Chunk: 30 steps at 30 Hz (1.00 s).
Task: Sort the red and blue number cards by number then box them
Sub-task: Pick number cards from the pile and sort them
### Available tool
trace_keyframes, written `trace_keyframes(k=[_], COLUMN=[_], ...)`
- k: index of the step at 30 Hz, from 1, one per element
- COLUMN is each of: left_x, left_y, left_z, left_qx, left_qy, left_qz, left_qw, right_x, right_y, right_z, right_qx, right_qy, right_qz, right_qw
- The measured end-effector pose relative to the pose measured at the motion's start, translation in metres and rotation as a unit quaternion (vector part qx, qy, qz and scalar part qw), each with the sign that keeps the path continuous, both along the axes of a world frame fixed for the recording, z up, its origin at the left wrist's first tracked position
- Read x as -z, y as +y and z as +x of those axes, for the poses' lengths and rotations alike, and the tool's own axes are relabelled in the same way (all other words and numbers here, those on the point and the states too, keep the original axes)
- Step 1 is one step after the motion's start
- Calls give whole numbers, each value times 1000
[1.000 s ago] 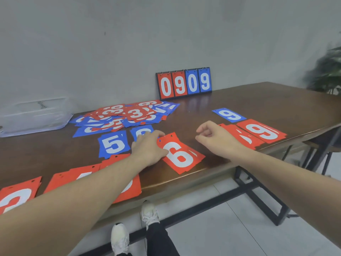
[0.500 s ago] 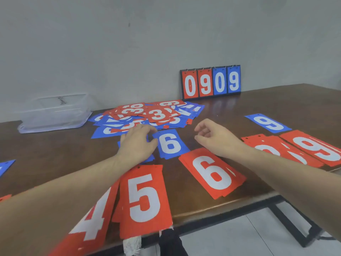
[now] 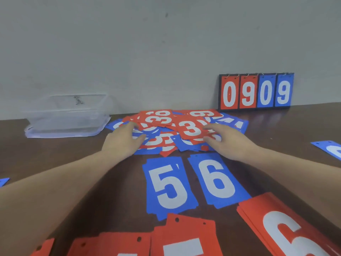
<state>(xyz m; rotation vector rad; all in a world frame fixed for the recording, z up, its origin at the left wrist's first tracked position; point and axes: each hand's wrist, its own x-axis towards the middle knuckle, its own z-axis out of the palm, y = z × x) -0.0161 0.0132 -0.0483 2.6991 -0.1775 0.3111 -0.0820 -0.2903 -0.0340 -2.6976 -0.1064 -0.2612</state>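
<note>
A loose pile of red and blue number cards [image 3: 162, 117] lies mid-table near the wall. My left hand [image 3: 123, 141] rests on the pile's left side with its fingers stretched out. My right hand [image 3: 230, 143] is at the pile's right side, with forefinger and thumb pinching the right edge of a red 3 card [image 3: 190, 128] on top. Nearer to me lie a blue 5 card [image 3: 169, 185] and a blue 6 card [image 3: 215, 180] side by side. A red 6 stack [image 3: 287, 228] and red cards [image 3: 184, 241] line the near edge.
A clear plastic box [image 3: 68, 117] stands at the back left by the wall. A small flip scoreboard [image 3: 256, 91] reading 0909 leans against the wall at the back right. Single blue cards lie at the far right [image 3: 332, 148] and the far left edge [image 3: 3, 181].
Both hands have moved forward from the 5 and 6 cards onto the mixed pile. My view has come closer and lower over the table.
</note>
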Motion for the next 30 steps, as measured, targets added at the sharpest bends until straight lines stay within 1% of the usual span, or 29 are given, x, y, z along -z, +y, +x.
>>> trace_keyframes(k=[4, 6, 9, 11, 12, 14, 16, 18, 20, 22, 24, 27, 30], left_x=[3, 6, 7, 6, 6, 8, 9, 8, 5, 3, 6, 11, 13], left_y=[6, 8, 10, 14, 17, 25, 32, 36, 34, 25, 14, 6, 7], left_z=[28, 34, 35, 32, 30, 23, 17, 13, 9, 6, 10, 19, 22], left_qx=[-35, -35, -24, -11, -4, 4, -2, -21, -43, -62, -65, -49, -47], left_qy=[50, 72, 75, 67, 62, 45, -4, -53, -65, -23, 46, 107, 112], left_qz=[4, 34, 64, 92, 119, 162, 164, 141, 99, 60, 60, 87, 57], left_qw=[998, 996, 995, 993, 991, 986, 987, 988, 992, 996, 995, 989, 991], right_x=[1, 2, 2, -1, -2, -3, -2, 0, 2, 5, 8, 11, 10], right_y=[6, 8, 8, 12, 14, 18, 18, 17, 14, 14, 15, 15, 17], right_z=[35, 49, 61, 57, 53, 46, 44, 46, 51, 54, 55, 54, 49], right_qx=[1, -15, -22, 1, 14, 22, 18, 26, 38, 38, 34, 30, 35], right_qy=[-3, 6, 61, 89, 77, 18, -37, -44, -25, 36, 79, 78, 60], right_qz=[-34, -54, -109, -146, -163, -217, -246, -214, -144, -96, -75, -75, -84], right_qw=[999, 998, 992, 985, 983, 976, 968, 975, 989, 994, 993, 994, 994])
